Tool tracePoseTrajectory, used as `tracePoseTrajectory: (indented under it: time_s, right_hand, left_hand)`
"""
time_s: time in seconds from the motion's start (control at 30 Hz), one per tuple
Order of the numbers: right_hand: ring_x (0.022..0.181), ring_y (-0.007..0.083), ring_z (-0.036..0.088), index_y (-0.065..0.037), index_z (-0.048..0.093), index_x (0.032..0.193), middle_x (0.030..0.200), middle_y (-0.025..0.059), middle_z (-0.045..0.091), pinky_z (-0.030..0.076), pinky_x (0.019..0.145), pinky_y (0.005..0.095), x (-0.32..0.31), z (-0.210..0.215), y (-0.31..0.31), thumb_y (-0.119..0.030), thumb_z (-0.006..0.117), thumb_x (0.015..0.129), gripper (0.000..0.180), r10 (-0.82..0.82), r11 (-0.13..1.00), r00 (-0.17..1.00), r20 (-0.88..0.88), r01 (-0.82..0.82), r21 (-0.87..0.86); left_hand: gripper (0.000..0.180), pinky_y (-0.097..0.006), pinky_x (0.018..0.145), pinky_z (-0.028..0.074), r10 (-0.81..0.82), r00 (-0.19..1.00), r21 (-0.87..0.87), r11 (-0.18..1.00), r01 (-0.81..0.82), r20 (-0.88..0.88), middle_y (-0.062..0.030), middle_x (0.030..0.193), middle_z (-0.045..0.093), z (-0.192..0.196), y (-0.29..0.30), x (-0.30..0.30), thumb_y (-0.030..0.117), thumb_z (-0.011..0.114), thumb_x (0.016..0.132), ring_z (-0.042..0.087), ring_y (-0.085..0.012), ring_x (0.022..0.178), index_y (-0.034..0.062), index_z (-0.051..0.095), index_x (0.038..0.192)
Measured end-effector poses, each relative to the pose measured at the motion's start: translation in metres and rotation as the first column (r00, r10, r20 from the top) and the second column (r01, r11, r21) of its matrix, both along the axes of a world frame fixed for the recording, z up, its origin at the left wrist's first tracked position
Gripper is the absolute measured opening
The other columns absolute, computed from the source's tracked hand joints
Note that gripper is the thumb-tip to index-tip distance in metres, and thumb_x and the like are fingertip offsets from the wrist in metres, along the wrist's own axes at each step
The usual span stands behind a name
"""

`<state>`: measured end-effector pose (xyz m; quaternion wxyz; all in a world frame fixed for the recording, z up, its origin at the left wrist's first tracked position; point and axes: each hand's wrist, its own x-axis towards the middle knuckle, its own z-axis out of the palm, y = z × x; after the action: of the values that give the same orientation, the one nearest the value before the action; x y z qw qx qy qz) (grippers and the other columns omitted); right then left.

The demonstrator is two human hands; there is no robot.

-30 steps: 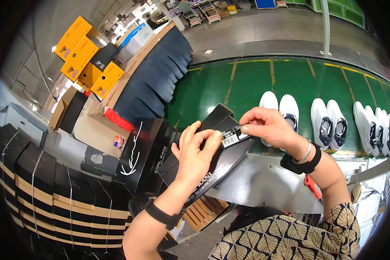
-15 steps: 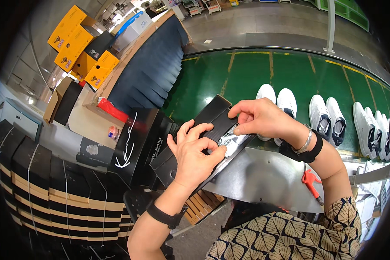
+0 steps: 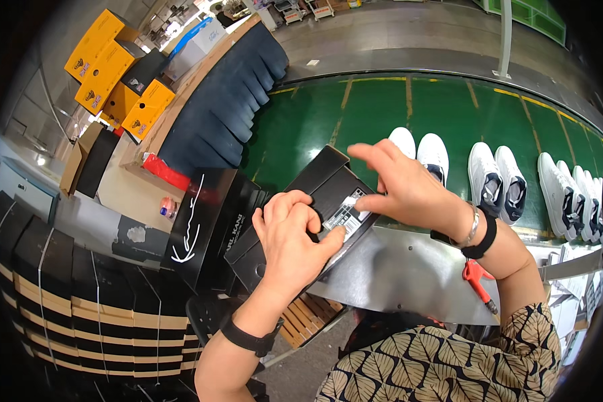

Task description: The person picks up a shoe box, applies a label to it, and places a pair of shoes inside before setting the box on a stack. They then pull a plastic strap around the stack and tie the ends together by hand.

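A black shoebox [image 3: 309,183] is tilted in front of me, its end panel turned up toward me. A white-and-black printed label [image 3: 345,218] sits on that panel. My left hand [image 3: 289,236] grips the box, fingers curled against the panel and thumb on the label's lower end. Over the label's upper right, my right hand [image 3: 409,191] has its index finger raised and its thumb near the label's edge; the fingers are apart. Just left of this box stands another black box [image 3: 204,224] with white script on it.
White sneakers [image 3: 486,175] stand in pairs on a green conveyor belt [image 3: 375,107]. A red air gun [image 3: 477,281] hangs by the metal ledge [image 3: 409,268]. Strapped stacks of black boxes [image 3: 100,288] are at left, yellow boxes [image 3: 107,74] on a table behind.
My right hand has lifted slightly off the label and its fingers have spread. More of the label shows. My left hand stays on the box, and the view has shifted slightly.
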<state>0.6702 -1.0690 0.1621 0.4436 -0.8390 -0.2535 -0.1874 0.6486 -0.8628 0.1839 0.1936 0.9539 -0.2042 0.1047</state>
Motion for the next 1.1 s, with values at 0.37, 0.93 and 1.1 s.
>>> tracePoseTrajectory:
  time_s: [0.37,0.93,1.1]
  right_hand:
    - [0.11,0.0368,0.043,-0.01,0.049,0.115,0.12,0.0197,0.045,0.037,0.09,0.043,0.014,-0.02,0.016,-0.022,0.059,0.076,0.042,-0.177,0.921,0.911,0.372,0.286,-0.263]
    - [0.089,0.0339,0.058,-0.014,0.041,0.124,0.096,0.0213,0.057,0.047,0.078,0.0395,0.044,-0.212,-0.07,-0.014,0.055,0.075,0.051,-0.469,0.761,0.764,-0.443,0.094,-0.642]
    - [0.089,0.0317,0.059,-0.017,0.046,0.12,0.094,0.016,0.06,0.048,0.076,0.0382,0.05,-0.226,-0.055,-0.014,0.053,0.076,0.045,-0.52,0.734,0.727,-0.449,0.111,-0.67]
  left_hand:
    - [0.088,-0.047,0.102,0.015,-0.008,1.0,0.163,0.987,0.006,0.011,-0.0188,0.134,0.03,0.001,0.004,0.003,0.051,0.072,0.06,0.023,-0.0333,0.126,0.0078,0.037,0.128]
    - [0.027,-0.037,0.084,0.039,0.259,0.92,-0.329,0.931,-0.157,0.294,-0.0149,0.097,0.054,0.004,0.036,0.076,0.015,0.063,0.079,0.048,-0.0295,0.092,0.0005,0.052,0.1]
    - [0.025,-0.045,0.091,0.033,-0.166,0.851,0.058,0.986,0.158,0.499,-0.0146,0.114,0.048,-0.035,0.022,0.105,0.01,0.064,0.074,0.043,-0.0328,0.108,0.0058,0.055,0.097]
